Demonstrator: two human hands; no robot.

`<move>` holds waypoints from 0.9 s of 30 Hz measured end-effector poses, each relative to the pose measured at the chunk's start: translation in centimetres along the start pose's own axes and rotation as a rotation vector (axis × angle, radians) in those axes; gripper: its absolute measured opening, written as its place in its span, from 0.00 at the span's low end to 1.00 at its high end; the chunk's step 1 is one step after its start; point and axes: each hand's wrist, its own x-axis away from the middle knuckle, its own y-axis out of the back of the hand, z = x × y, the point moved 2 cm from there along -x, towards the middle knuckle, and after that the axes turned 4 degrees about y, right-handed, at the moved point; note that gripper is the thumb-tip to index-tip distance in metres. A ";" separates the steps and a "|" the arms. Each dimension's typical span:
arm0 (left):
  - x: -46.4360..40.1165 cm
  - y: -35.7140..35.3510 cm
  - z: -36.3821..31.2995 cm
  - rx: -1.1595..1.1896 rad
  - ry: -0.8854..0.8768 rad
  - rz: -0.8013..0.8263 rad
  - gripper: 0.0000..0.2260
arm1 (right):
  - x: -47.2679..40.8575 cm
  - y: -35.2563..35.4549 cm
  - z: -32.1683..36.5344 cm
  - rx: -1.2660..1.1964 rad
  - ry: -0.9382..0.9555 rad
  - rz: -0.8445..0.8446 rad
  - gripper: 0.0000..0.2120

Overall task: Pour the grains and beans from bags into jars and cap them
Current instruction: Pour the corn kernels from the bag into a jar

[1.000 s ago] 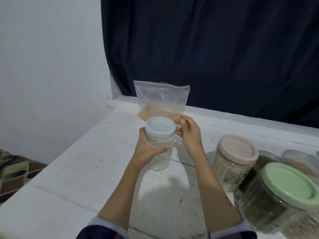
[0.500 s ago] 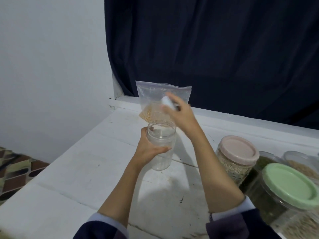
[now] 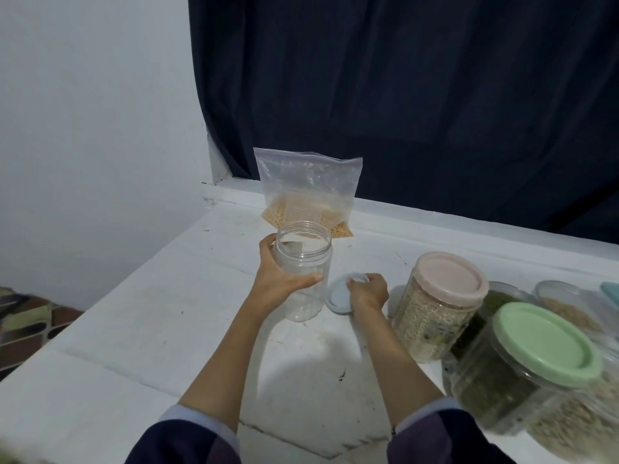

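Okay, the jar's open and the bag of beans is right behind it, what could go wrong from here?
1. The empty jar is light and only the left hand steadies it, so pouring might tip it.
2. The zip bag mouth looks wider than the jar's opening, so beans may spill onto the table.
3. The lid, under the right hand, lies where spilled beans could land.

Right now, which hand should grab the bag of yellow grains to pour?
Probably the right hand. It is only setting the pale blue lid on the table, while the left hand grips the open empty jar. The bag stands just behind the jar.
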 end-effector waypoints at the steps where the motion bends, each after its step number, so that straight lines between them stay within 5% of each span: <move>1: 0.1 0.0 0.0 0.009 0.005 0.004 0.47 | 0.1 -0.1 -0.8 0.133 0.066 -0.006 0.16; 7: 0.2 0.0 0.2 -0.013 0.007 0.075 0.53 | 0.7 -1.0 -1.4 0.707 0.407 -0.092 0.16; 11: 0.1 2.2 -0.2 -0.202 0.098 0.247 0.70 | -0.9 -0.3 2.6 0.715 0.316 -0.111 0.18; 14: -0.6 5.4 -1.2 -0.299 0.228 0.380 0.71 | -2.3 0.0 7.3 0.625 0.356 -0.152 0.18; 16: -1.8 7.0 -2.0 -0.307 0.302 0.353 0.62 | -3.1 -0.2 10.6 0.578 0.419 -0.191 0.18; 20: -5.8 8.1 -3.3 -0.338 0.304 0.151 0.17 | -4.2 -2.0 16.2 0.634 0.604 -0.189 0.18; 27: -11.8 7.7 -3.8 -0.292 0.249 0.008 0.09 | -7.4 -7.0 22.5 0.925 0.996 -0.096 0.18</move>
